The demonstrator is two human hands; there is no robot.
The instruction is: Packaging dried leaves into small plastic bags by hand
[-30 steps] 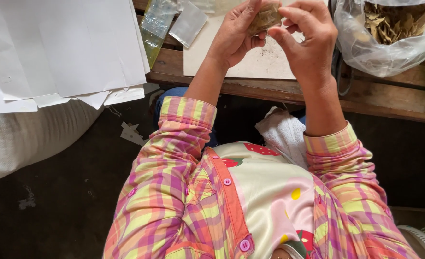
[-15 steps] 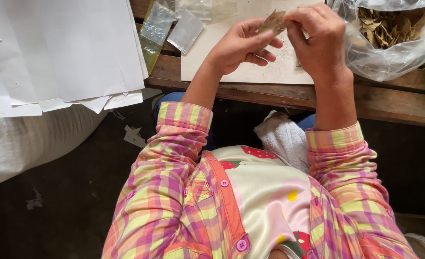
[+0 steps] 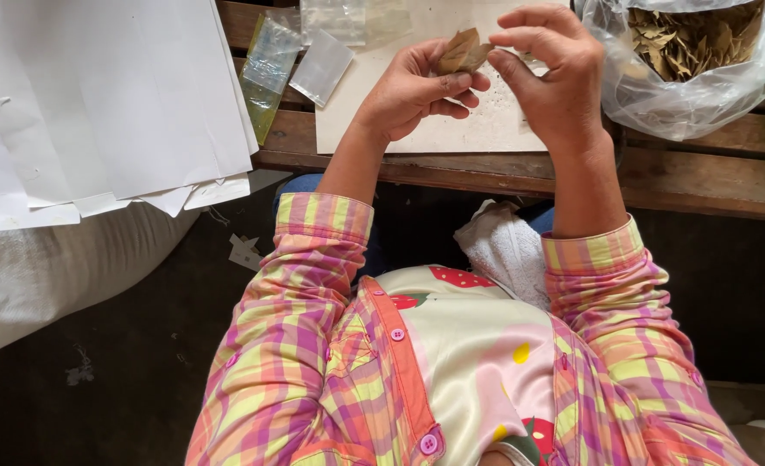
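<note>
A: We log a stack of white paper sheets (image 3: 97, 103) at left, overhanging the wooden table (image 3: 702, 173). Below it, a grey sack (image 3: 54, 276).

B: We add small clear pouches (image 3: 300, 56) beside the sheets, a pale board (image 3: 486, 129) on the table, and a white cloth (image 3: 508, 250) on the lap.

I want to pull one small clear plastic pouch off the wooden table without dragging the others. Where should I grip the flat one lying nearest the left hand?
Probably the small clear plastic pouch is best pinched at its near corner, coming from the table's front edge. It lies flat and tilted on the wooden table, apart from the left hand, and that corner looks free of the neighbouring greenish pouch.
</note>
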